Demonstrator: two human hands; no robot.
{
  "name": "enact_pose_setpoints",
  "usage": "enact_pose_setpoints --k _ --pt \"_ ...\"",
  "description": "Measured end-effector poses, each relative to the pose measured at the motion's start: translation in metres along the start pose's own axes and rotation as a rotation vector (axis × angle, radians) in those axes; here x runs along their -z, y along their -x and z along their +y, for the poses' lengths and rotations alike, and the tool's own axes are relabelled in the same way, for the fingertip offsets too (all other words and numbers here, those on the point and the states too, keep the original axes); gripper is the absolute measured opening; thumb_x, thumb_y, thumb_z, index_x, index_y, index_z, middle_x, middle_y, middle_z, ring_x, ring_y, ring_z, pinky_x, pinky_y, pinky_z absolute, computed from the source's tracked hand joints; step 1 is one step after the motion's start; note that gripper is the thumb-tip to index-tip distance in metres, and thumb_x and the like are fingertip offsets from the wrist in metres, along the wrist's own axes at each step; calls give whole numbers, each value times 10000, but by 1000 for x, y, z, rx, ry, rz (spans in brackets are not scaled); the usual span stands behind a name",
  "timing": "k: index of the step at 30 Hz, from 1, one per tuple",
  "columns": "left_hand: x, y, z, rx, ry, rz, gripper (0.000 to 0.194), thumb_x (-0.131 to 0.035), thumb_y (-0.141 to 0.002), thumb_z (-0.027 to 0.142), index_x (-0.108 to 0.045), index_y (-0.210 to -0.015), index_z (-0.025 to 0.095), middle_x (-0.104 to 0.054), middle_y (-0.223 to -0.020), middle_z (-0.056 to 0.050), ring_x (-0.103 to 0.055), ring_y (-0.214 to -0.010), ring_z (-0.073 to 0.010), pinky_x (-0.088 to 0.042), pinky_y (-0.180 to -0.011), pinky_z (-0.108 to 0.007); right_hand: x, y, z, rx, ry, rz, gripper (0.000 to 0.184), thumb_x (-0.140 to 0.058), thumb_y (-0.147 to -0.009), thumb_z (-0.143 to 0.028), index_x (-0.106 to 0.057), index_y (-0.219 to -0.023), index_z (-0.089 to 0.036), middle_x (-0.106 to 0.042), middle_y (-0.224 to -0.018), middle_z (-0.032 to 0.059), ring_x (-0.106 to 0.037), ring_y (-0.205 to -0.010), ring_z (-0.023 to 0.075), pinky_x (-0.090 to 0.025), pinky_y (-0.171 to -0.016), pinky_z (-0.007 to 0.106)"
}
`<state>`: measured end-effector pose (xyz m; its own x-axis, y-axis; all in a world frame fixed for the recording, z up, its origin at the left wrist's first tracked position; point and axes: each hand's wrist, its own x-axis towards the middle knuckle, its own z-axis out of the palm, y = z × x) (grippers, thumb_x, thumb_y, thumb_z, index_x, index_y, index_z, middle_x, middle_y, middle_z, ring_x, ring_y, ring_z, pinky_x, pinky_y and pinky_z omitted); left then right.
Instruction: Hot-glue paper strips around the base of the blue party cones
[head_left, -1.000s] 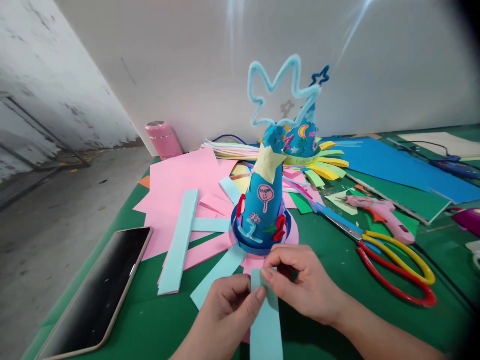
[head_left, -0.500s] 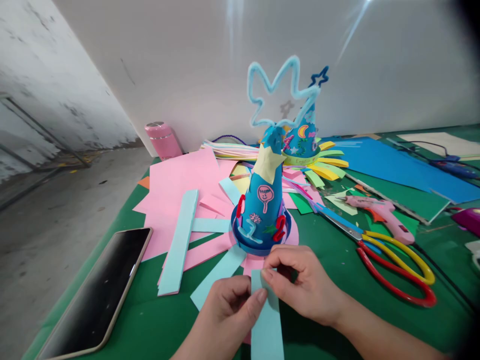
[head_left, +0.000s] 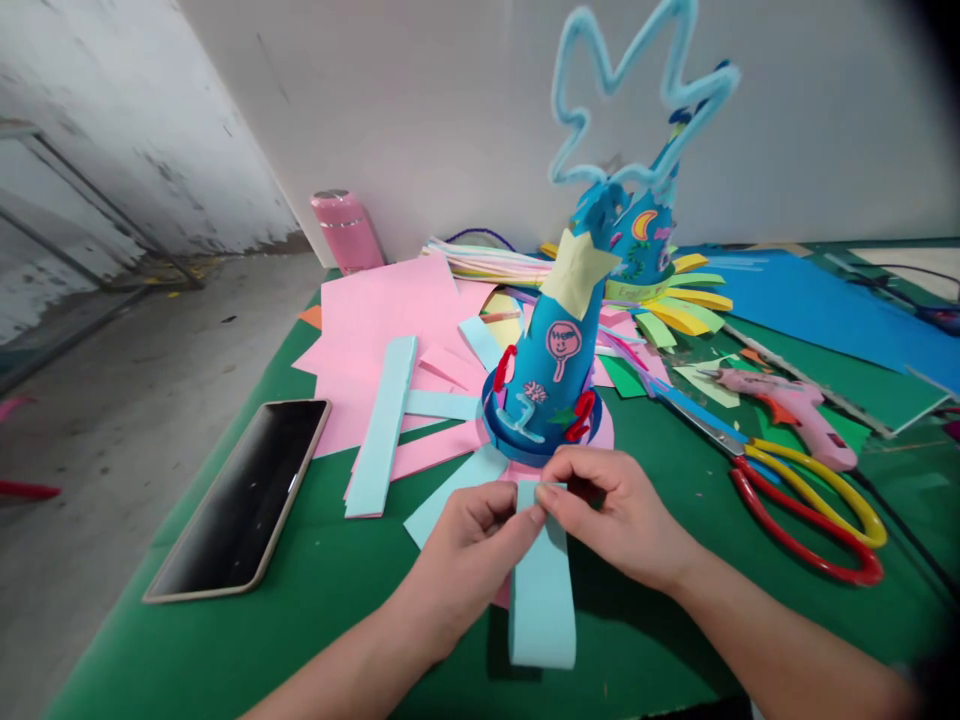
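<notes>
My left hand (head_left: 480, 545) and my right hand (head_left: 619, 515) meet at the front of a blue paper cone hat (head_left: 559, 355). Both pinch the upper end of a light blue paper strip (head_left: 541, 610), which is bent back into a loop towards me. The hat stands upright, with a yellow paper star, small stickers and a light blue pipe cleaner star outline (head_left: 559, 90) on top. Pink and light blue strips fan out from its brim. My fingers cover the spot where the looped strip meets the brim.
A phone (head_left: 240, 500) and stacked light blue strips (head_left: 382, 430) lie left, beside pink sheets (head_left: 390, 310). Scissors (head_left: 726, 432) and a pink glue gun (head_left: 795, 405) lie right. Behind stand a pink bottle (head_left: 350, 235) and a second hat (head_left: 649, 235).
The view has tilted down, so things sit higher and farther right in the picture. The strip's bent lower end now shows. Both hands keep their pinch at its upper end.
</notes>
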<state>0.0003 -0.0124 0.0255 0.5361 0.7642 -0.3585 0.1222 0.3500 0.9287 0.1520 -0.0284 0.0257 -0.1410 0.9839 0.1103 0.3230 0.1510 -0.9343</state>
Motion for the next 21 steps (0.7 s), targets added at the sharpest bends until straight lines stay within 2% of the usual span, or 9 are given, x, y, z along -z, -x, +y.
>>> enact_pose_setpoints --k 2,5,7,16,21 --pt "-1 0 2 -11 6 15 265 -543 -734 383 -489 -623 149 -283 -497 79 -236 -432 -47 -181 -396 -189 -1 0 1 -26 -17 22 152 -500 -767 -246 -522 -646 -156 -446 -555 -35 -371 -477 61 -302 -427 178" --pt "-3 0 5 -52 3 61 266 -572 -710 347 -446 -578 154 -283 -514 78 -232 -453 -46 -188 -409 -185 -2 0 2 -28 -38 89 175 -502 -770 -263 -504 -627 -162 -422 -538 -36 -364 -483 69 -306 -433 189" --pt "-3 0 5 -69 8 71 274 -573 -706 331 -433 -556 149 -306 -524 73 -252 -472 -48 -213 -434 -186 -1 0 2 -10 -44 164 187 -502 -771 -262 -492 -612 -165 -409 -529 -36 -355 -483 72 -304 -431 194" --pt "-6 2 5 -28 105 -20 229 -575 -698 318 -499 -588 132 -480 -541 29 -435 -492 -77 -367 -514 -217 7 -1 11 29 -170 533 176 -530 -769 -269 -495 -624 -175 -410 -522 -38 -366 -473 81 -315 -434 207" --pt "-5 2 1 12 121 15 258 -598 -679 367 -504 -593 142 -534 -518 18 -499 -464 -88 -409 -505 -221 10 -3 18 50 -178 688 164 -552 -747 -286 -513 -640 -169 -378 -518 -40 -329 -465 81 -276 -415 209"
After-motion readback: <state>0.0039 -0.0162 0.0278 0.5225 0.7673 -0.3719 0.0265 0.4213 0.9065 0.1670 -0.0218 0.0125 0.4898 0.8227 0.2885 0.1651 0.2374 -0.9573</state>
